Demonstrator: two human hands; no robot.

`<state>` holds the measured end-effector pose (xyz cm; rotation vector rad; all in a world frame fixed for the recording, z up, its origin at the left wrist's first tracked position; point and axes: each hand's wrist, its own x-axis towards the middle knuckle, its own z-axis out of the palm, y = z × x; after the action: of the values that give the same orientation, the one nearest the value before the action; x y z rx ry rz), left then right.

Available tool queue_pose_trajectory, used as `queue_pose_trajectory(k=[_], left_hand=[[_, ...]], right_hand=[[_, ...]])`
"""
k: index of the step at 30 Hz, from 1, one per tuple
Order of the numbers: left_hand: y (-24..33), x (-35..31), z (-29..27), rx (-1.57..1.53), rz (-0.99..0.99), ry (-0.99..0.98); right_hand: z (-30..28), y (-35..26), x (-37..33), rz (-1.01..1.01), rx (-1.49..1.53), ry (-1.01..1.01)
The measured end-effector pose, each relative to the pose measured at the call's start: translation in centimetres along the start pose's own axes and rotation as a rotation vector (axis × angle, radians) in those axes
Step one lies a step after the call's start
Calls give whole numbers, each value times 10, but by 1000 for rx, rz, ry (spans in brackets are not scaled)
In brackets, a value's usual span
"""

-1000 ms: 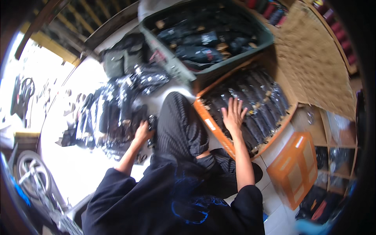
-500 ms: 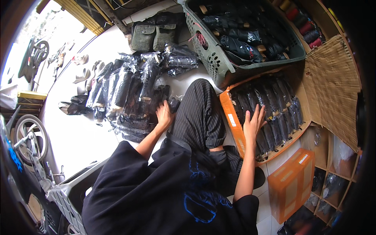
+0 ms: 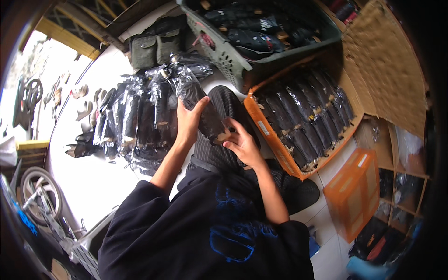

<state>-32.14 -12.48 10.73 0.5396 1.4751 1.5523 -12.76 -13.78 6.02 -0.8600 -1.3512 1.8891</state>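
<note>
Most fingers of the left hand [image 3: 188, 121] are hidden behind the plastic-wrapped black bundle [image 3: 209, 115] — its contents indistinct — while the top edge crops the grey-green basket [image 3: 218, 57] and blurred thread spools [image 3: 344, 11].

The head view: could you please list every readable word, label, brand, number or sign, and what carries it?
None can be read.
White label on the open box's orange side: too small.
White label on the closed orange box: too small.
White print on a dark package in the green basket: blurred.
Blue marking on the dark frame at left: blurred.
Blue design on the black shirt: no readable words.
</note>
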Motion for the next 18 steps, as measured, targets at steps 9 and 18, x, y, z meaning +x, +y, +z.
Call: queue_pose_trajectory(k=[9,18], left_hand=[[-29,-34,70,-345,-134,-236],[-36,-74,115,-176,-143,-116]], right_hand=[[-17,-15,-32,-104,185,317],[-23,-5,-50,-281,148,560]])
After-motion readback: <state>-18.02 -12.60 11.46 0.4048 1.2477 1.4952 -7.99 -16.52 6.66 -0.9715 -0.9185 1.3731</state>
